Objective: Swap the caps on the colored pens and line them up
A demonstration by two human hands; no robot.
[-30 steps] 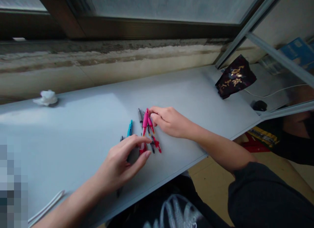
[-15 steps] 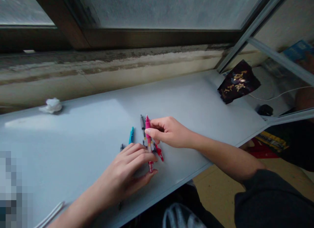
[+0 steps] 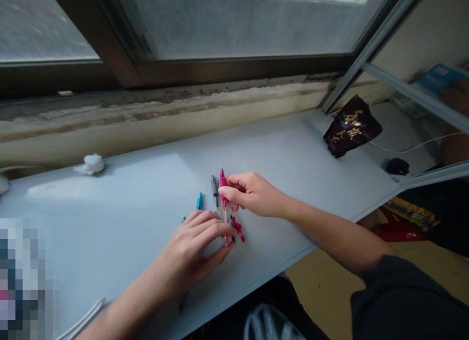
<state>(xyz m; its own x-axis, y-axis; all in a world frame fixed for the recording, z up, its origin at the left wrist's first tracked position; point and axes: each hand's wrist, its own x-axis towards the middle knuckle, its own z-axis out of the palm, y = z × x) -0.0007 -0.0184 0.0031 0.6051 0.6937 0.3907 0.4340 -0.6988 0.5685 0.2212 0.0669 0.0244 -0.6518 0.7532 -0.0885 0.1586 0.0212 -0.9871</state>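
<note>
Pink pen: the pink pen (image 3: 222, 178) lies lengthwise on the grey table (image 3: 293, 149), its far end toward the window. It sits in the middle of a small bunch of pens near the table's front edge.
Right grip: the right hand (image 3: 252, 196) has thumb and forefinger closed on the pink pen's upper part, with the other fingers curled behind.
Left grip: the left hand (image 3: 190, 252) lies over the bunch, fingers stretched across the lower ends and thumb spread below. The pink pen's lower tip shows between forefinger and thumb. I cannot tell whether they pinch it or only rest there.
Neighbours: a grey pen (image 3: 214, 186) lies just beside the pink one on its left, and a teal pen (image 3: 199, 201) lies further left, near but apart. A red pen (image 3: 239, 230) lies against the bunch on the right, partly under the right hand.
Doing it well: I judge the work in hand to be lining the pens up side by side. From here I would hold the pinch light, use the left fingers as a stop, and slide the pen rather than lift it, so the round barrels do not roll toward the edge.
Farther out: a crumpled tissue (image 3: 91, 164) lies far left by the sill, a dark packet (image 3: 351, 126) far right, and a white cable (image 3: 414, 147) beyond it.
</note>
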